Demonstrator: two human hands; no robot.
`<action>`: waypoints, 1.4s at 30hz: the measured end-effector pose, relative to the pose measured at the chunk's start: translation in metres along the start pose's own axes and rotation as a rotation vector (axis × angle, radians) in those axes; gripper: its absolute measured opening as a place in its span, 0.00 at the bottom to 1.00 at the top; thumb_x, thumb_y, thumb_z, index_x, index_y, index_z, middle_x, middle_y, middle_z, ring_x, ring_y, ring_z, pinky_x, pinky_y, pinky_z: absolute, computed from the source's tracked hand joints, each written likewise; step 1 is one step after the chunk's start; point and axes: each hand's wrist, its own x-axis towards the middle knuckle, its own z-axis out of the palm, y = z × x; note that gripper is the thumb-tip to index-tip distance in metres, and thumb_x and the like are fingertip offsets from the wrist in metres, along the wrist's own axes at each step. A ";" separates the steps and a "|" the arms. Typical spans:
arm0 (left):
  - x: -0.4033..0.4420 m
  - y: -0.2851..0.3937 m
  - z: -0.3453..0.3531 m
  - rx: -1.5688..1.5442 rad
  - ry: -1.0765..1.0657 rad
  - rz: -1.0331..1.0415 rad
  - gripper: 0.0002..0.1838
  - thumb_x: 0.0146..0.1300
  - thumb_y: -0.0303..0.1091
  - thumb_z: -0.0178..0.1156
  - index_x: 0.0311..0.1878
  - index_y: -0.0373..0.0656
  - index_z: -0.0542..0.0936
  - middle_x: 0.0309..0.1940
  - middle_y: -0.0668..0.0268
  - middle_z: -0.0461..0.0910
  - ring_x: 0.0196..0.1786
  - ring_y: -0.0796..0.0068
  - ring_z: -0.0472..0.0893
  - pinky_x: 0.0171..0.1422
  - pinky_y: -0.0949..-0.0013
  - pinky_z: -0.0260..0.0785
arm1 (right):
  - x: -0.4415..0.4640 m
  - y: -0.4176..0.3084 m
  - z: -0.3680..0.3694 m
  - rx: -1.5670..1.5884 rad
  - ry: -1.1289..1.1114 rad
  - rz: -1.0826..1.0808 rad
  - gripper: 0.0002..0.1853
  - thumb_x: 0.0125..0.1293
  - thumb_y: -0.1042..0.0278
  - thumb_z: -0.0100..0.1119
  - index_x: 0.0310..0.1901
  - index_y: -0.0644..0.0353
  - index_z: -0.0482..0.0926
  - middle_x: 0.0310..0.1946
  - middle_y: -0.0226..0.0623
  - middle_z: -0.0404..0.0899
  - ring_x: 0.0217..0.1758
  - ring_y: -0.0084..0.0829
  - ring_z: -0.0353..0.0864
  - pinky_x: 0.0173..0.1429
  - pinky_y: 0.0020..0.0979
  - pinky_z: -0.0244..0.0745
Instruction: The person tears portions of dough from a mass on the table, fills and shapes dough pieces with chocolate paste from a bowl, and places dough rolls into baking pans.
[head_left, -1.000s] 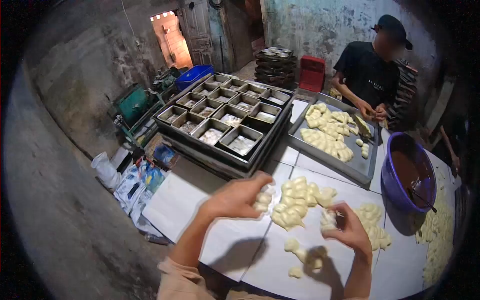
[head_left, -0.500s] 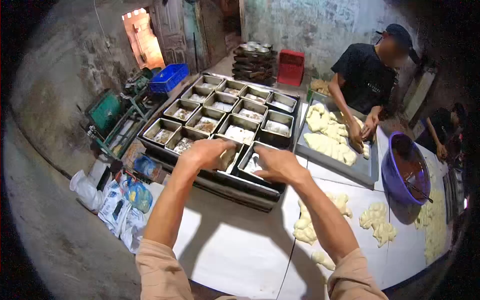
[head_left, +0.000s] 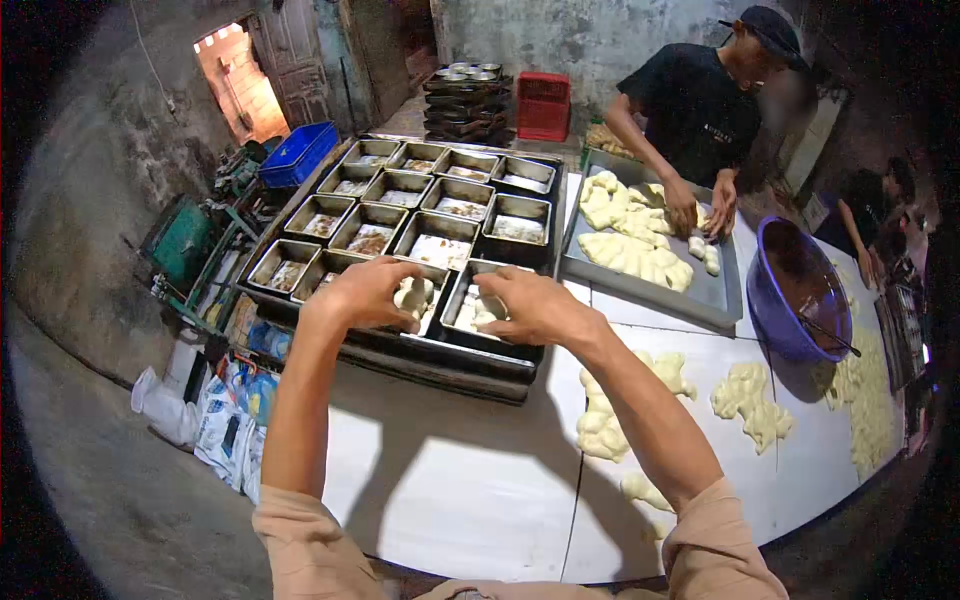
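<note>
Pale dough [head_left: 412, 296] lies in a front-row loaf tin, with my left hand [head_left: 365, 293] curled around it, thumb and fingers at its sides. In the front right corner tin [head_left: 455, 335] there is more dough [head_left: 480, 312]. My right hand [head_left: 540, 305] reaches into that tin from the right, its thumb and fingers around this piece. Several other loaf tins [head_left: 440, 238], with stained or whitish bottoms, stand in rows beyond my hands. Parts of the dough are hidden behind my fingers.
Loose dough pieces [head_left: 600, 425] lie on the white table [head_left: 450, 490]. To the right stand a metal tray [head_left: 720, 310] of dough and a purple basin [head_left: 785, 335]. A co-worker [head_left: 695, 110] handles dough at the tray. A blue crate [head_left: 300, 155] is behind left.
My hands have lifted slightly and dough now shows between the fingers in both front tins. The view has shifted, and the co-worker's hands have spread a little over the tray.
</note>
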 end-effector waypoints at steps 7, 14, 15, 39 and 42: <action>-0.008 0.061 0.017 0.027 0.330 0.211 0.15 0.55 0.33 0.70 0.48 0.47 0.85 0.45 0.61 0.81 0.51 0.56 0.81 0.56 0.58 0.73 | -0.003 -0.011 -0.003 -0.073 0.198 0.043 0.31 0.49 0.53 0.77 0.51 0.58 0.74 0.47 0.46 0.74 0.51 0.50 0.80 0.48 0.50 0.78; 0.030 0.055 0.048 0.125 0.279 0.258 0.04 0.53 0.33 0.67 0.32 0.48 0.89 0.32 0.57 0.84 0.39 0.53 0.84 0.46 0.54 0.75 | -0.005 -0.009 -0.009 -0.142 0.125 -0.098 0.19 0.57 0.49 0.71 0.35 0.54 0.76 0.28 0.35 0.79 0.38 0.41 0.80 0.43 0.45 0.70; 0.032 0.058 0.047 0.186 0.244 0.192 0.03 0.51 0.34 0.69 0.29 0.49 0.89 0.30 0.57 0.85 0.38 0.54 0.84 0.45 0.54 0.75 | -0.009 -0.009 -0.014 -0.135 0.160 -0.133 0.18 0.58 0.50 0.70 0.31 0.55 0.76 0.27 0.35 0.81 0.35 0.40 0.81 0.41 0.42 0.72; -0.081 0.327 0.241 -0.508 0.359 0.045 0.15 0.53 0.30 0.74 0.42 0.39 0.81 0.40 0.58 0.82 0.43 0.58 0.81 0.51 0.63 0.73 | -0.473 0.022 0.070 0.159 0.257 0.336 0.24 0.57 0.59 0.69 0.54 0.58 0.77 0.48 0.42 0.77 0.48 0.43 0.79 0.52 0.40 0.75; -0.081 0.397 0.295 -0.365 0.200 0.106 0.21 0.56 0.36 0.72 0.53 0.44 0.81 0.57 0.59 0.78 0.60 0.56 0.76 0.64 0.56 0.68 | -0.474 0.045 0.080 0.262 0.252 0.236 0.20 0.59 0.63 0.67 0.52 0.59 0.79 0.46 0.41 0.78 0.47 0.44 0.79 0.51 0.39 0.76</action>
